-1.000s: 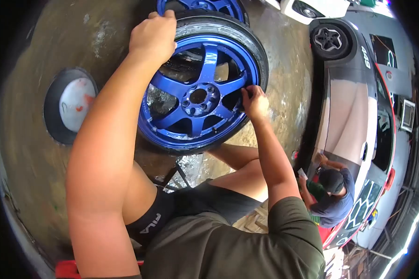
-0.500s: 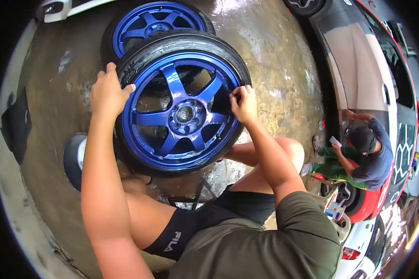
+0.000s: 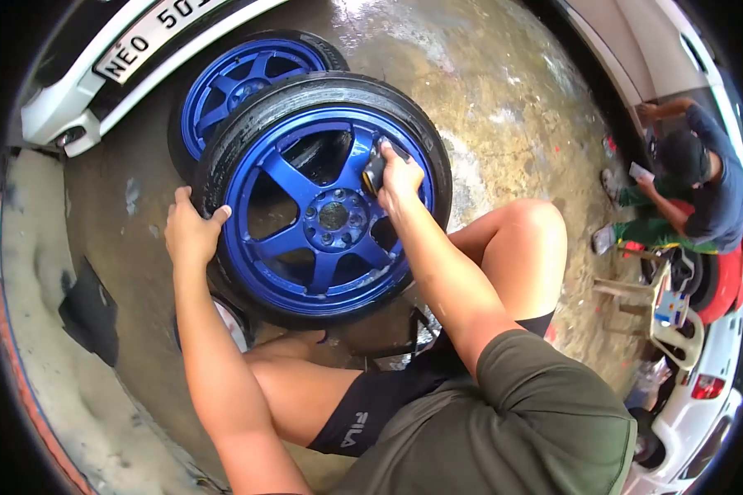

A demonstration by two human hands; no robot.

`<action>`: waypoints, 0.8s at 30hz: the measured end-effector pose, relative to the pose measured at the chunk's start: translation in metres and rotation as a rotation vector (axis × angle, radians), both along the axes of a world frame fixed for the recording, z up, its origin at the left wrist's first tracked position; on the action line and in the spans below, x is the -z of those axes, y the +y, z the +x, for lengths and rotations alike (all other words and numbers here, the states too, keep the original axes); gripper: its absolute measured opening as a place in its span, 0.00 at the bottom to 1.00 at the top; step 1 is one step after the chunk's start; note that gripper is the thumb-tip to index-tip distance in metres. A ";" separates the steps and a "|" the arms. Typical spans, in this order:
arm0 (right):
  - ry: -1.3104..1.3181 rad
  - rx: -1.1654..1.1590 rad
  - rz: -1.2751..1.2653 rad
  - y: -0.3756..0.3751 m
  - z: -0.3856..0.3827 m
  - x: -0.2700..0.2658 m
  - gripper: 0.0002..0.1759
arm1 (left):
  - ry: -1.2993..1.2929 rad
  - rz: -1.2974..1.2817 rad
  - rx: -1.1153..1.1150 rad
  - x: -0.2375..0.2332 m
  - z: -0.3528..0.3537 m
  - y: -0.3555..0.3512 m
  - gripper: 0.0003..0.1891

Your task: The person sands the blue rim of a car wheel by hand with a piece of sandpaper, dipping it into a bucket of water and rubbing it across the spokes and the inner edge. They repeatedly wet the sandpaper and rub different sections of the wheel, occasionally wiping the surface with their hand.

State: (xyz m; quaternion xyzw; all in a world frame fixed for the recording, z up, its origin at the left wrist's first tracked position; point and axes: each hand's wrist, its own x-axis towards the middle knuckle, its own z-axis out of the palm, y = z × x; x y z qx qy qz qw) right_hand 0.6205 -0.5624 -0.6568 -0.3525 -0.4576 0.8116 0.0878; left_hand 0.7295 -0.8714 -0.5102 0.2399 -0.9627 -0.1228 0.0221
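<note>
A blue six-spoke wheel (image 3: 286, 183) with a black tire (image 3: 305, 92) leans upright in front of my knees, its face toward me. My left hand (image 3: 192, 231) grips the left side of the tire, thumb on the near side and fingers round the outer edge. In my right hand (image 3: 401, 176) is a small dark pad with a yellowish edge (image 3: 374, 172), pressed against an upper right spoke; my fingers partly hide it. Greyish wet smears show on the tire's tread.
Behind stands a second blue wheel (image 3: 200, 107). A white car bumper (image 3: 58, 115) is at upper left, with a dark flat piece (image 3: 89, 312) on the floor below. At right, a person (image 3: 702, 173) sits beside a car, near a pale plastic chair (image 3: 677, 338).
My right hand has moved from the rim's right edge up and inward to a spoke. The spokes sit at a different angle. The view has shifted, bringing more of the white bumper into sight.
</note>
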 end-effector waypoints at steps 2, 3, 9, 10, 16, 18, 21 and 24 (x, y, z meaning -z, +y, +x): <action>-0.054 0.062 0.049 -0.016 -0.007 -0.001 0.16 | -0.017 0.025 0.015 0.002 -0.001 -0.003 0.45; -0.065 0.081 0.056 -0.023 -0.009 -0.001 0.16 | -0.012 0.026 0.018 0.003 -0.001 -0.004 0.45; -0.185 -0.017 0.107 -0.021 -0.010 -0.011 0.23 | 0.038 0.046 0.052 0.011 0.002 -0.011 0.45; -0.171 -0.048 0.083 -0.019 -0.010 -0.003 0.23 | 0.037 0.045 0.051 0.011 0.002 -0.011 0.44; -0.060 0.044 0.318 -0.024 -0.015 0.016 0.12 | 0.049 0.018 0.045 0.009 0.004 -0.009 0.43; 0.016 -0.036 0.465 -0.014 -0.017 0.030 0.12 | 0.039 0.032 0.051 0.009 0.002 -0.007 0.43; -0.140 -0.005 0.499 -0.009 -0.006 0.019 0.16 | 0.034 0.041 0.053 0.008 0.004 -0.005 0.43; -0.170 -0.106 0.566 -0.011 -0.010 0.014 0.18 | 0.047 0.010 0.047 0.010 0.003 -0.012 0.43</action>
